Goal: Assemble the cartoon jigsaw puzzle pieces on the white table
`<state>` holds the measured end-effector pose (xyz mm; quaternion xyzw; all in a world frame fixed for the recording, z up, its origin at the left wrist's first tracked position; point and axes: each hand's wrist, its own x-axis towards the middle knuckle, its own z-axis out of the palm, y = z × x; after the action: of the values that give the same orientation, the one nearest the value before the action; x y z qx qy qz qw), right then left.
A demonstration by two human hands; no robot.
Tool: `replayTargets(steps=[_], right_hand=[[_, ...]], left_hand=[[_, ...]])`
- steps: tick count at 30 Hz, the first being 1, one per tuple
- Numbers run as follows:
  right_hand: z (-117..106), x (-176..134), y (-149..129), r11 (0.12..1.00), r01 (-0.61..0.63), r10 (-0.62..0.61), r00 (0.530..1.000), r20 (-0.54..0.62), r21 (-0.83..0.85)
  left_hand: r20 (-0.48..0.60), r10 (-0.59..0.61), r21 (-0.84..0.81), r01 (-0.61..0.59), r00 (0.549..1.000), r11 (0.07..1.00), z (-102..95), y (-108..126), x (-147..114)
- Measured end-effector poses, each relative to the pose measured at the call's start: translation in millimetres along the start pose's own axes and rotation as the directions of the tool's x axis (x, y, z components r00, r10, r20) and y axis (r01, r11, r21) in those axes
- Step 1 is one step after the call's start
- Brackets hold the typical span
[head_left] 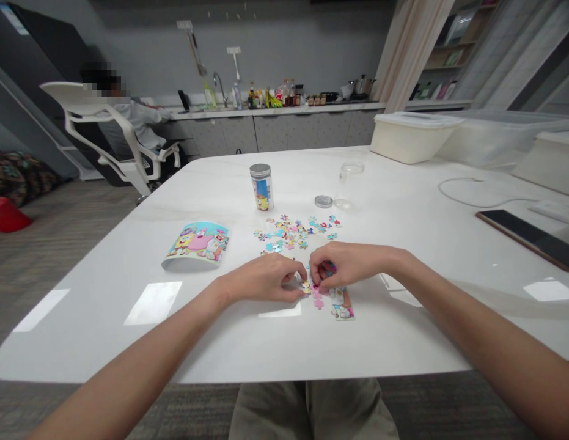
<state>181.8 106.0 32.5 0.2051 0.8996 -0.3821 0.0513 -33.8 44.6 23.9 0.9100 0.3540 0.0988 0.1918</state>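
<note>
My left hand (268,278) has its thumb and forefinger closed at the edges of a small yellow puzzle piece (306,287) on the table. Just to the right, my right hand (346,263) pinches a pink puzzle piece (315,285), partly hidden by the fingers. Below those fingertips lie more pink puzzle pieces (318,301). A joined section of puzzle (343,310) extends from under my right hand towards me; its upper part is covered. Beyond both hands, many loose puzzle pieces (291,232) are scattered. A curled picture sheet (197,244) with cartoon figures rests to the left.
On the white table (128,244) stand a lidded jar (261,188) with a cartoon label and a clear jar (349,186) beside a round lid (323,201). A phone (532,235), a cable (467,198) and plastic boxes (412,137) are at the right. A person (137,125) sits at the far-left counter.
</note>
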Motion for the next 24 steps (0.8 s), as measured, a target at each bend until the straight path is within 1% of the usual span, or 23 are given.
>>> replayTargets(steps=[4,6,8,12,14,17,20,22,24], right_hand=[[-4.4,-2.0,-3.5,0.999,0.037,-0.037,0.999,-0.005,0.034],[-9.4,-3.4,-3.4,0.995,0.068,-0.066,0.997,-0.034,0.07],[-15.2,-4.5,-0.9,0.994,0.073,-0.066,0.994,-0.084,0.082],[-22.6,-5.2,8.8,1.0,-0.016,0.021,0.974,-0.224,0.024],[-23.0,-5.4,13.8,0.997,-0.071,0.063,0.957,-0.282,-0.017],[-22.4,-5.9,20.4,0.983,-0.152,0.11,0.936,-0.335,-0.101],[-23.7,-6.5,26.7,0.937,-0.267,0.146,0.886,-0.44,-0.225],[-25.8,-7.3,30.7,0.887,-0.363,0.174,0.836,-0.521,-0.286],[-28.1,-8.8,34.2,0.832,-0.466,0.224,0.779,-0.586,-0.301]], left_hand=[[0.046,0.019,0.032,-0.02,0.999,0.999,-6.0,-2.7,-4.6],[0.061,0.018,0.085,-0.023,0.998,0.996,-10.6,-6.6,-8.0],[0.054,0.004,0.163,-0.013,0.999,0.987,-14.7,-11.3,-11.0],[0.037,-0.003,0.252,-0.006,0.999,0.968,-18.1,-15.1,-13.2],[0.033,-0.006,0.257,-0.003,0.999,0.966,-17.8,-13.0,-12.7],[0.056,-0.001,0.228,-0.011,0.998,0.974,-16.2,-9.2,-11.9],[0.081,0.015,0.2,-0.031,0.997,0.979,-14.7,-8.6,-12.5],[0.078,0.016,0.219,-0.032,0.997,0.975,-14.4,-9.5,-13.2],[0.065,0.013,0.24,-0.029,0.998,0.97,-14.6,-9.8,-13.6]])
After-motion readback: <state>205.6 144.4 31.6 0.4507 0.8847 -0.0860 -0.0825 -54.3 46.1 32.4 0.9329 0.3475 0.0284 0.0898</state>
